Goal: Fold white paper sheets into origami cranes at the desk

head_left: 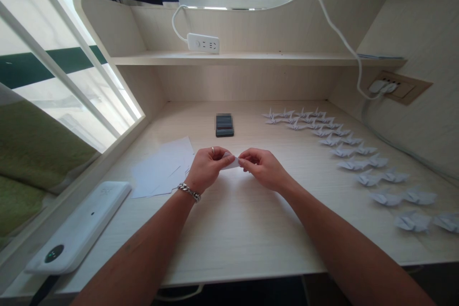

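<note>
At mid-frame over the desk [229,229], my left hand [206,167] and right hand [263,168] pinched the paper [231,163] by its ends; light, thin, easily creased, best held by edges.

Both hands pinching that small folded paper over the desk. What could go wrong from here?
1. The paper piece is small and held only at the fingertips of the left hand and right hand; it could slip or crease off-line.
2. The paper cranes lie close to the right forearm; a sideways sweep might scatter them.
3. The loose sheets sit beside the left wrist and could get nudged or creased.
</note>
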`<state>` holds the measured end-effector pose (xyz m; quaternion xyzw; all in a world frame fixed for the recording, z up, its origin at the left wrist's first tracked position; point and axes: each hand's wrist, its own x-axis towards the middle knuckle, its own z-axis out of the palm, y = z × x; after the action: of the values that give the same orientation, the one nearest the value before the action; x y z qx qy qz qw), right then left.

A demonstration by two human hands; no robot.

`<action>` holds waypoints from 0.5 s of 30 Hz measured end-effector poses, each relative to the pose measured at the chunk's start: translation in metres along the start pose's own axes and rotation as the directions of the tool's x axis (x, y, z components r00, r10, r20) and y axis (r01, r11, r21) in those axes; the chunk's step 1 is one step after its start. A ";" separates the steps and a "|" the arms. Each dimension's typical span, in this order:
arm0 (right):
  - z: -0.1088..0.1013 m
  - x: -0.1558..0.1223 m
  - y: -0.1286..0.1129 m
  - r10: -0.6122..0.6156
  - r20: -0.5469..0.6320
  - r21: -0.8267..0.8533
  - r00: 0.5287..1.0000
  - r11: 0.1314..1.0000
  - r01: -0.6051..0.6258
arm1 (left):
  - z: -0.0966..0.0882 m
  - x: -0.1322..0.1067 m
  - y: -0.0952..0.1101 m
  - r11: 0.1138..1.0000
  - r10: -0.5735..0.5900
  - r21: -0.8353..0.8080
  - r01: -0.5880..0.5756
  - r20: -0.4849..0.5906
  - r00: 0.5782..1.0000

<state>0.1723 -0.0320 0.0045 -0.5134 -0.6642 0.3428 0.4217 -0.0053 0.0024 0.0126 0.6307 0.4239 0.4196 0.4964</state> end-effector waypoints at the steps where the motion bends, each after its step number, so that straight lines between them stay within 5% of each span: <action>1: 0.001 0.000 -0.001 -0.010 0.001 -0.005 1.000 1.000 0.010 | 0.001 -0.001 0.000 1.000 0.006 0.015 -0.006 0.016 1.000; 6: 0.002 0.001 -0.006 -0.014 -0.032 -0.032 0.999 0.999 0.013 | 0.007 -0.002 -0.001 1.000 -0.010 -0.007 0.011 0.055 0.998; 15: -0.014 0.006 0.006 0.112 -0.015 0.170 0.994 0.979 -0.107 | -0.013 0.008 -0.001 0.951 -0.082 -0.309 0.016 -0.200 0.976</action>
<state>0.1868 -0.0242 0.0061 -0.5155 -0.5982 0.4145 0.4523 -0.0155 0.0138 0.0145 0.4878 0.4197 0.5317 0.5506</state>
